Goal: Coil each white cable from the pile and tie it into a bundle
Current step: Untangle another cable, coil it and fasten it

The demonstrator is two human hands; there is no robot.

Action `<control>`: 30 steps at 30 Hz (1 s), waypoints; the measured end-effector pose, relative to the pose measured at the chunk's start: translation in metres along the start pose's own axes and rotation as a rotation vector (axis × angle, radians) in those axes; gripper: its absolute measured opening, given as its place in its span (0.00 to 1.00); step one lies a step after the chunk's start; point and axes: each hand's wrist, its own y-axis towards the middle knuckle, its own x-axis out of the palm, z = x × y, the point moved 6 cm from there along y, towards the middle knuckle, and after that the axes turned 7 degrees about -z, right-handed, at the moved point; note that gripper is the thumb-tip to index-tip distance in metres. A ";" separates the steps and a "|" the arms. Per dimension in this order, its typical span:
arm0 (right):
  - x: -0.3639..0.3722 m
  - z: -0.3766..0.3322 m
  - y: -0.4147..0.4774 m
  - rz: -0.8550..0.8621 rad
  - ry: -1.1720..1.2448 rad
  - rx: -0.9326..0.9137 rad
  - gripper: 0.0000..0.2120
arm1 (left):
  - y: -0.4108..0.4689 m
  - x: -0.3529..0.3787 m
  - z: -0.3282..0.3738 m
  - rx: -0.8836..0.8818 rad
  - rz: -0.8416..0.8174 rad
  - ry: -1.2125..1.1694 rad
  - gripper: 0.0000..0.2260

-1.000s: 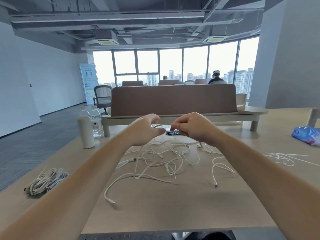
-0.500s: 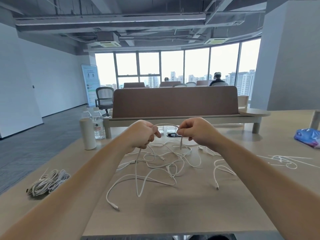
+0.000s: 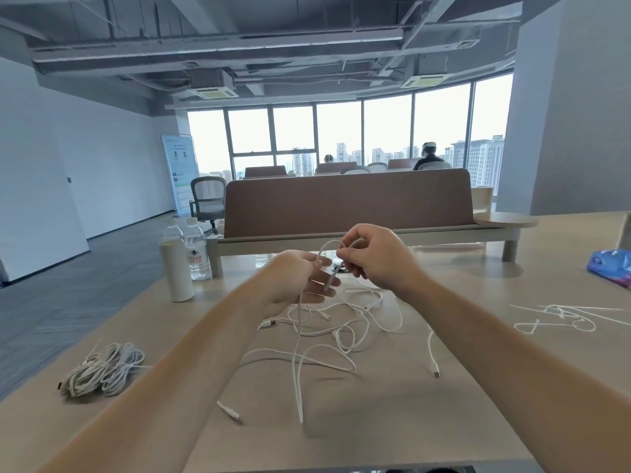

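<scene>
A loose pile of white cables (image 3: 345,322) lies tangled on the wooden table (image 3: 392,425). One white cable (image 3: 299,363) is lifted from it and hangs down in a long loop toward the table's front. My left hand (image 3: 300,281) holds that cable across its fingers, which point right. My right hand (image 3: 372,259) is raised just above and to the right, pinching the cable's upper arc between thumb and fingers. Both hands hover above the pile. Tied bundles of coiled cables (image 3: 102,368) lie at the table's left edge.
A white cylinder bottle (image 3: 176,271) and two water bottles (image 3: 196,252) stand at the back left. White ties (image 3: 560,319) are scattered at the right, with a blue packet (image 3: 611,266) beyond. A brown divider panel (image 3: 348,203) borders the table's far side.
Both hands rose from the pile and lifted one cable, which now hangs in a long loop. My right hand moved higher than my left, whose fingers have straightened under the cable.
</scene>
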 end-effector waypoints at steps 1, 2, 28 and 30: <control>0.000 -0.002 0.000 0.014 -0.012 -0.003 0.05 | 0.000 0.002 0.000 0.002 -0.009 -0.025 0.12; 0.001 -0.003 0.000 0.024 -0.021 -0.005 0.06 | -0.001 0.005 0.000 0.004 -0.019 -0.051 0.13; 0.085 0.010 -0.041 -0.763 0.346 0.220 0.09 | 0.000 -0.013 0.013 0.137 0.076 -0.488 0.13; 0.085 0.011 -0.041 -0.758 0.309 0.233 0.06 | 0.000 -0.017 0.011 0.134 0.116 -0.445 0.13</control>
